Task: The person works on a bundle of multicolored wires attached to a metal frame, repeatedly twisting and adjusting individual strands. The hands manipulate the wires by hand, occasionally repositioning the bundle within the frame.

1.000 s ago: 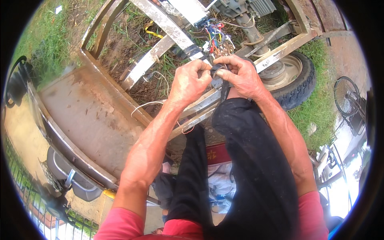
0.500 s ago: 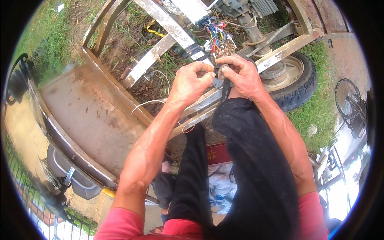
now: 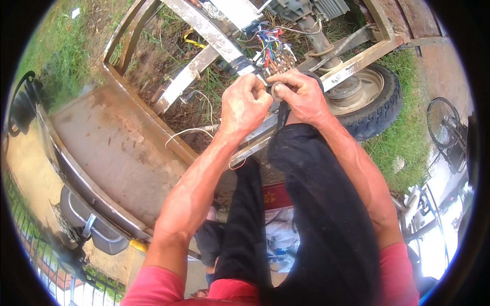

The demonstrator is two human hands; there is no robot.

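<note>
Both my hands meet over the metal frame, just below a bundle of coloured wires (image 3: 271,45) with bare-looking ends. My right hand (image 3: 305,98) is closed, pinching a small round grey-brown disc (image 3: 277,92) between thumb and fingers; its exact kind does not show clearly. My left hand (image 3: 246,100) is closed in a pinch close beside it, and whatever its fingertips hold is hidden. A black wrapping (image 3: 242,63) goes round the whitish frame bar (image 3: 217,38) next to my left hand.
A wheel with a black tyre (image 3: 390,104) lies right of my hands, below a motor housing (image 3: 306,10). On the left is a rusty floor panel (image 3: 120,130). A loose white wire (image 3: 178,133) curves beside my left forearm. My black-trousered knee (image 3: 296,143) is raised under my right hand.
The view has shifted slightly. My left hand has turned a little, its fingertips curling more out of sight. The round disc stays in my right hand.
</note>
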